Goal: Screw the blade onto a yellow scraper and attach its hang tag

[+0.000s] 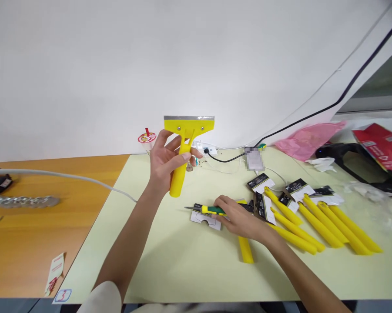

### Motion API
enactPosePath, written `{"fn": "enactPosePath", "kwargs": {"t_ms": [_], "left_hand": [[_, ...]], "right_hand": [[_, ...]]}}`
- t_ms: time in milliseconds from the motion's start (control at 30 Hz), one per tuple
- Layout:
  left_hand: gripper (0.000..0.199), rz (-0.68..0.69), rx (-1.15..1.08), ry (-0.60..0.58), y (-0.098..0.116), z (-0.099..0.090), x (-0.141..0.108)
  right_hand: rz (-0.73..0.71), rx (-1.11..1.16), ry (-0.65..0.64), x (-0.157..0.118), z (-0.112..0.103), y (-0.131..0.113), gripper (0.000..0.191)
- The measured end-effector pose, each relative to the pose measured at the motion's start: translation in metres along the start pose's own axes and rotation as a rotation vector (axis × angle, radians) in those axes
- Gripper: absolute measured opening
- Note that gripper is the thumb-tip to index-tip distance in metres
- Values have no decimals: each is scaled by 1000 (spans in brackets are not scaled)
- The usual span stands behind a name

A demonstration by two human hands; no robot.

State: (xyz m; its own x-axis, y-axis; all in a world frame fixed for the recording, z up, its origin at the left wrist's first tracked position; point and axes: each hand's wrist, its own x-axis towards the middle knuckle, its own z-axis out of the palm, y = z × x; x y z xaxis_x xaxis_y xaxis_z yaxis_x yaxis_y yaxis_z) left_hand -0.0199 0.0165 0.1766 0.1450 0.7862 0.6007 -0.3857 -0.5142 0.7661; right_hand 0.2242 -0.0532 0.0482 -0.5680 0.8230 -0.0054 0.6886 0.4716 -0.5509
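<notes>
My left hand (166, 163) holds a yellow scraper (179, 174) upright above the table, its wide metal blade at the top and two screws below it. Lower down, my right hand (233, 215) is closed round a green and yellow screwdriver (212, 210) whose tip points left. Beneath the screwdriver lies a black and white card (205, 220). Another yellow scraper (245, 252) is on the table, its upper part mostly hidden by my right hand. To the right, several yellow scrapers (326, 224) with black and white cards lie side by side.
On the pale table (176, 269) are a pink bag (309, 139), a red package (383, 148) and clear plastic (373, 204) at the right. A black cable (300, 114) runs along the wall. A cup with a red straw (147, 137) stands behind my left hand; a grey cable (85, 177) crosses the left side.
</notes>
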Motion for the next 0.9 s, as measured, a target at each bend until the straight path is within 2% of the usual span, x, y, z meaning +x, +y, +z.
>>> {"fn": "enactPosePath", "kwargs": {"t_ms": [100, 233, 400, 567, 667, 800, 900], "left_hand": [[49, 16, 24, -63, -3, 9, 9], [50, 13, 50, -107, -5, 14, 16], [51, -101, 53, 18, -3, 9, 21], [50, -95, 89, 150, -3, -20, 27], [49, -64, 123, 244, -6, -36, 31], [42, -55, 110, 382, -12, -43, 34], [36, -35, 70, 498, -18, -43, 33]], "right_hand": [[-7, -46, -9, 9, 12, 1, 19], [4, -89, 1, 13, 21, -1, 41], [-23, -120, 52, 12, 12, -13, 25], [-57, -114, 76, 18, -20, -12, 18], [-131, -155, 200, 25, -48, -17, 21], [-313, -241, 386, 43, -85, -36, 29], [-396, -236, 397, 62, -102, -51, 40]]}}
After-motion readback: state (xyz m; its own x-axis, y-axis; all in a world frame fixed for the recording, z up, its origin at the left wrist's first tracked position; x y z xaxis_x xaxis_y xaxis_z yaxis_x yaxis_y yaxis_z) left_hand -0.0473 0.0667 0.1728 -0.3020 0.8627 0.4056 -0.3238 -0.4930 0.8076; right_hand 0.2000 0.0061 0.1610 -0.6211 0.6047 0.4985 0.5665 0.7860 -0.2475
